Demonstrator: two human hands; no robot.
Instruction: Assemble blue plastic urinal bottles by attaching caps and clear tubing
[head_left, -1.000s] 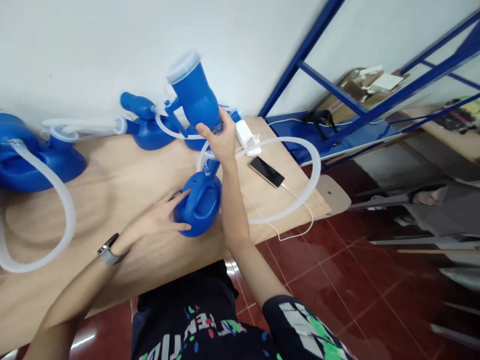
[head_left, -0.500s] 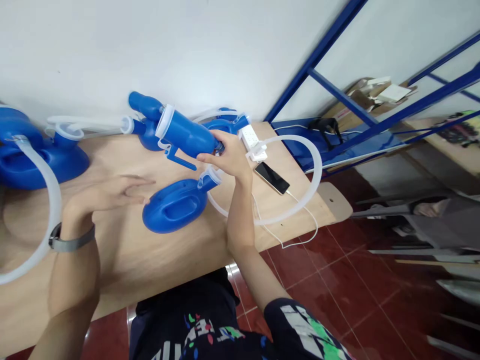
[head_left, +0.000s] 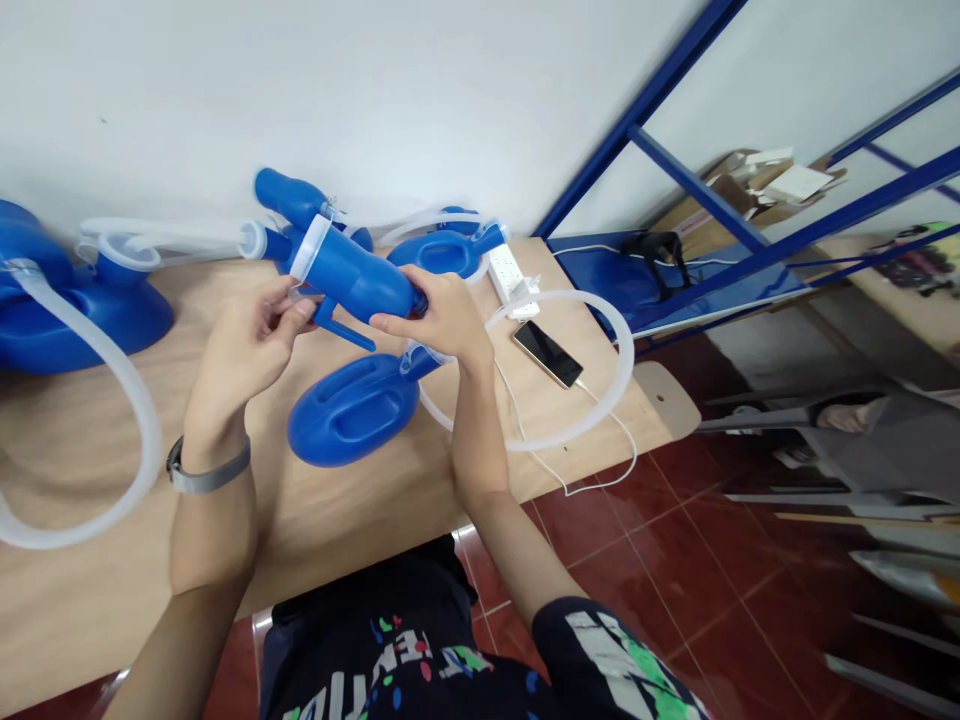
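Observation:
My right hand [head_left: 446, 320] is wrapped around the narrow end of a blue plastic urinal cup [head_left: 364, 275], held tilted above the table. The cup has a white rim [head_left: 311, 250] at its wide end and a slim blue handle below. At that rim, my left hand [head_left: 251, 335] pinches a small clear tab with thumb and fingers. A blue urinal bottle [head_left: 352, 410] lies beneath on the table, its neck partly behind my right wrist. From near it, a translucent hose [head_left: 626, 345] loops to the right.
Other blue urinal bottles stand along the wall, one at left [head_left: 90, 310] with a thick hose [head_left: 139, 400], and one behind [head_left: 439, 252]. A white power strip [head_left: 506, 275] and a charging phone [head_left: 548, 353] lie right. A blue metal bed frame [head_left: 697, 200] borders the wooden table [head_left: 360, 520].
My left hand has moved up and right from above the table to the cup's rim and closed on the tab. The cup has shifted slightly left in my right hand.

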